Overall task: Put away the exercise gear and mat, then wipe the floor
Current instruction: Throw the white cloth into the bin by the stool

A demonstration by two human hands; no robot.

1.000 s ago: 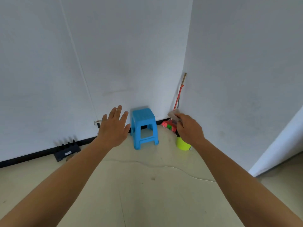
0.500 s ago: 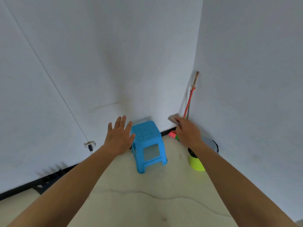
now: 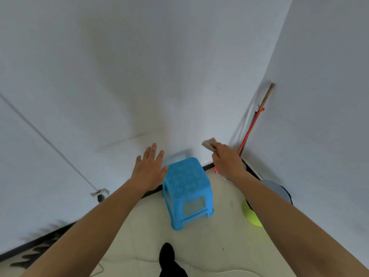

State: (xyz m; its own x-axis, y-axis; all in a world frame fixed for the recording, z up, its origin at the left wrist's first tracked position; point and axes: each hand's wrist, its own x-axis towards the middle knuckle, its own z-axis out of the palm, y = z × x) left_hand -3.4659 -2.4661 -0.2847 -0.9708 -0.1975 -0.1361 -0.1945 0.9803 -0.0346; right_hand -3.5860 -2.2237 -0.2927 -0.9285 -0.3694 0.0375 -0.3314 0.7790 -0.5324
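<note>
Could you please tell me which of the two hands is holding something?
The right hand: it pinches a small grey cloth, while the left hand is spread open and empty.

I see all this through one wide-angle camera on my head, facing forward and down into the corner where the left wall (image 3: 119,86) meets the right wall (image 3: 329,96); both bow outward toward the frame edges. My forearms rise from the bottom corners, and my left hand (image 3: 148,172) and my right hand (image 3: 226,161), pinching a cloth (image 3: 208,143), reach mid-frame. The blue stool (image 3: 185,188) is close, seen from above at the floor's (image 3: 219,246) far edge. My shoe (image 3: 167,254) sits at the bottom edge.
</note>
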